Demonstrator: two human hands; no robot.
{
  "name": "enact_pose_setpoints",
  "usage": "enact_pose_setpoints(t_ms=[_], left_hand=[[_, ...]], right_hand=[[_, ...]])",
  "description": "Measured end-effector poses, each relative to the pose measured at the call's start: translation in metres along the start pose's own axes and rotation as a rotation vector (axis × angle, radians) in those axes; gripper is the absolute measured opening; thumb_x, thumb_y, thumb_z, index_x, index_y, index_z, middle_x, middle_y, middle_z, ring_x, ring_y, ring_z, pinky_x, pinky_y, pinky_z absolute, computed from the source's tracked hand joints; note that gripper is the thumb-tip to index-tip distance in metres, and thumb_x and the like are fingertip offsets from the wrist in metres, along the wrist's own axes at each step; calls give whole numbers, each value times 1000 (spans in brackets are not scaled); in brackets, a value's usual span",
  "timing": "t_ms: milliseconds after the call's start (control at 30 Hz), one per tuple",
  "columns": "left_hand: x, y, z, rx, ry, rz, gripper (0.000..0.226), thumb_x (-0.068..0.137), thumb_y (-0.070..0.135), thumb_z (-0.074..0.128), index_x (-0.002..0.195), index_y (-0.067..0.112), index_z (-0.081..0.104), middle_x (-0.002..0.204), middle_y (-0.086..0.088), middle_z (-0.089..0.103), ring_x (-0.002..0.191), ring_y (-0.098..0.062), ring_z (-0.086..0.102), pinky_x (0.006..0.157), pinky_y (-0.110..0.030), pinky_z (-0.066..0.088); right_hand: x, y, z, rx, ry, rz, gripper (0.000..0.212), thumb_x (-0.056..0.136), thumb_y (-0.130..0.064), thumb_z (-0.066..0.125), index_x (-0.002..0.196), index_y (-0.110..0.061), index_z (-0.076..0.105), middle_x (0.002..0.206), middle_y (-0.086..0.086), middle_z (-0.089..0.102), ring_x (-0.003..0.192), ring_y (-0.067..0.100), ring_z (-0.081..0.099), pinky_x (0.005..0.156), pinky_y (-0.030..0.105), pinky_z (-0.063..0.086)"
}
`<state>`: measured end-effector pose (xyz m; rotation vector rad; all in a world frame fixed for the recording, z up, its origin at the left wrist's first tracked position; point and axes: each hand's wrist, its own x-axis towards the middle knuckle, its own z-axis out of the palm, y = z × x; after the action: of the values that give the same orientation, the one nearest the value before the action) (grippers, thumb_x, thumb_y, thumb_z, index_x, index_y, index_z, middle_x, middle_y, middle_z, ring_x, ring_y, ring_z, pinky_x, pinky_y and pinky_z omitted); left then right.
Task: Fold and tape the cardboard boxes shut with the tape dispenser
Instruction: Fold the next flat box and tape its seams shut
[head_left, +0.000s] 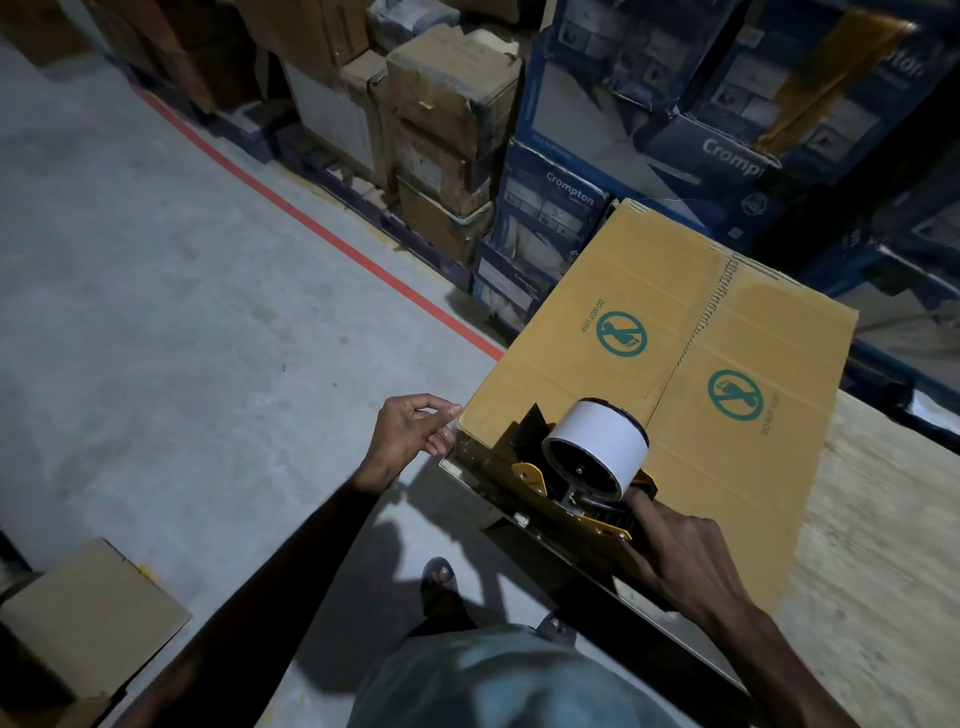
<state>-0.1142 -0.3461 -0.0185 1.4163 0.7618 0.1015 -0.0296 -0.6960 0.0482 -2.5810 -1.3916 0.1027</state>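
Gripping the black and yellow metal tape dispenser (582, 483) by its handle with the right hand (691, 556), fingers (644, 508) curling tight round it. Pressing the dispenser onto the near end of the cardboard box (675, 332), just left of the box's centre seam, the smooth white cylinder of the tape roll (602, 441) standing above the box's top. Holding the left hand (410, 431) at the box's near left corner, fingers loosely curling, tips touching the box's edge; not showing whether anything is being pinched there. Lying flat with its flaps closed, the box is showing a matte yellow-brown top with two green round no-step marks. Carrying the box, a pale rough wooden desk (872, 545) to the box's right. Stretching left of the box, a grey concrete floor (156, 312) with a thin red line (311, 218). Stacking up beyond the box, glossy blue printed cartons (550, 208) and dented brown ones (447, 104).
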Motion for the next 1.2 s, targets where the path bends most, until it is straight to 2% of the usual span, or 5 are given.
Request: enact_pose_setpoints(t_ms=[433, 633, 733, 967, 1200], left_hand=[[-5, -14, 11, -44, 18, -109, 33, 95, 44, 72, 124, 29, 73, 80, -11, 77, 41, -10, 33, 40, -18, 25], [-10, -9, 12, 299, 120, -159, 59, 81, 84, 60, 107, 35, 80, 73, 1, 77, 59, -17, 62, 82, -40, 56], [-21, -28, 4, 316, 68, -319, 76, 66, 101, 50, 101, 39, 74, 79, 1, 77, 62, -16, 56, 63, -29, 47], [-31, -25, 13, 209, 3, 209, 59, 99, 6, 64, 154, 25, 50, 147, 11, 59, 130, 0, 56, 110, -21, 45], [-37, -45, 30, 308, -5, 252, 80, 92, 5, 75, 160, 25, 38, 151, 3, 52, 141, -15, 49, 111, -13, 36]], right_hand=[[2, 2, 4, 27, -13, 0, 52, 81, -31, 71, 127, -21, 47, 70, 0, 64, 46, 22, 53, 41, 29, 38], [0, 4, 8, 32, -35, 15, 63, 80, -23, 87, 130, -21, 48, 70, -1, 63, 46, 21, 52, 46, 25, 31], [0, 4, 8, 23, -61, 34, 70, 76, -22, 90, 132, -22, 49, 70, -3, 63, 47, 18, 51, 47, 25, 29], [0, 0, 6, 28, -49, 37, 58, 87, -28, 78, 134, -25, 45, 70, -2, 64, 48, 21, 52, 48, 27, 29], [-1, 2, 5, 49, -40, 24, 50, 88, -29, 66, 133, -24, 45, 77, 0, 69, 54, 25, 58, 46, 32, 40]])
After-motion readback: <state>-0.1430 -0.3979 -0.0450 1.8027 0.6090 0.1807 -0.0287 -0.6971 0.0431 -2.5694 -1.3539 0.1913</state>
